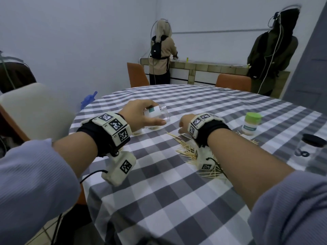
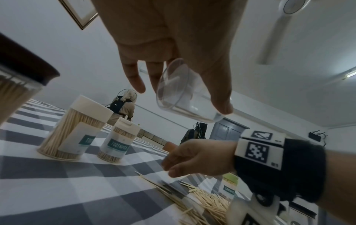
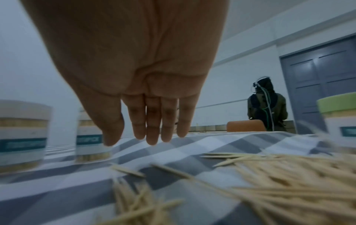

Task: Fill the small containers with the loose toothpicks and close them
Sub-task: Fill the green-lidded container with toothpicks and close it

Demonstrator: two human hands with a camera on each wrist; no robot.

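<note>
Toothpicks (image 1: pixel 192 152) lie loose on the checked table (image 1: pixel 159 191). Left hand (image 1: pixel 139 115) grips an empty clear container (image 1: pixel 157 114) tilted above it; right hand (image 3: pixel 146 85), fingers straight and together, hovers over the pile.

The tablecloth (image 1: pixel 159 191) is checked grey and white. The loose toothpicks (image 3: pixel 279 179) on it are pale tan. At 2 o'clock stands a green-lidded container (image 1: pixel 251 124) with a teal label; at 10 o'clock, two white-lidded containers (image 2: pixel 75 129) bear teal labels. The held container (image 2: pixel 185 94) is clear.
</note>
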